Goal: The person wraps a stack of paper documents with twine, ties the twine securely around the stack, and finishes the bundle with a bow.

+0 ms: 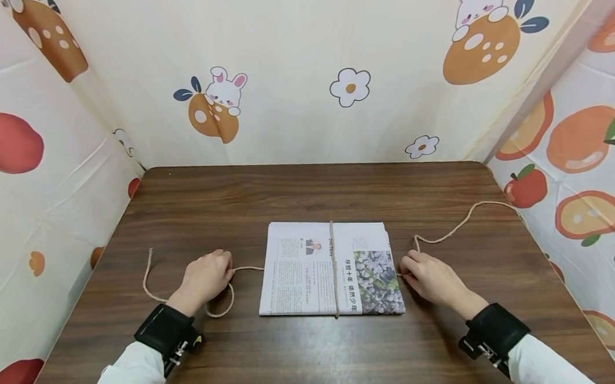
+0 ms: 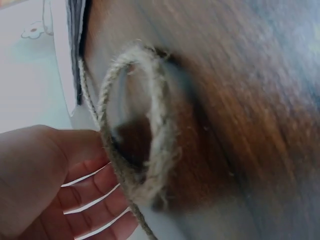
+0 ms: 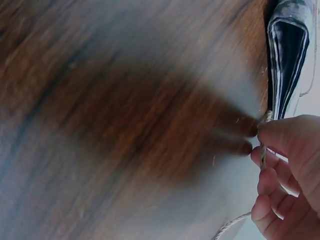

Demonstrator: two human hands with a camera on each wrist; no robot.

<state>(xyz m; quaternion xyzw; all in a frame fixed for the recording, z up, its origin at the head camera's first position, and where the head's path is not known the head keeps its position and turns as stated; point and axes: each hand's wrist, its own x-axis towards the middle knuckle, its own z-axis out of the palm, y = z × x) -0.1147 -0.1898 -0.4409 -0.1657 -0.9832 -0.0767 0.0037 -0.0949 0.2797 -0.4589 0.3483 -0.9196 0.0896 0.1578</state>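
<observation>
A folded stack of newspapers (image 1: 301, 273) lies flat at the middle of the table. One strand of twine (image 1: 335, 272) crosses its top from far edge to near edge. My left hand (image 1: 203, 278) pinches the twine that comes out at the stack's left side. In the left wrist view a loop of this twine (image 2: 160, 115) hangs beside the thumb. On the other side my right hand (image 1: 434, 279), close to the stack's right edge, pinches the twine there between thumb and fingers. The right wrist view shows that pinched twine (image 3: 263, 156) beside the paper's folded edge (image 3: 290, 25).
A loose twine tail (image 1: 146, 279) curls on the wood left of my left hand. Another tail (image 1: 460, 223) runs from my right hand to the table's right edge. Printed cloth (image 1: 294, 134) hangs behind the dark wooden table (image 1: 307, 195) and along both sides.
</observation>
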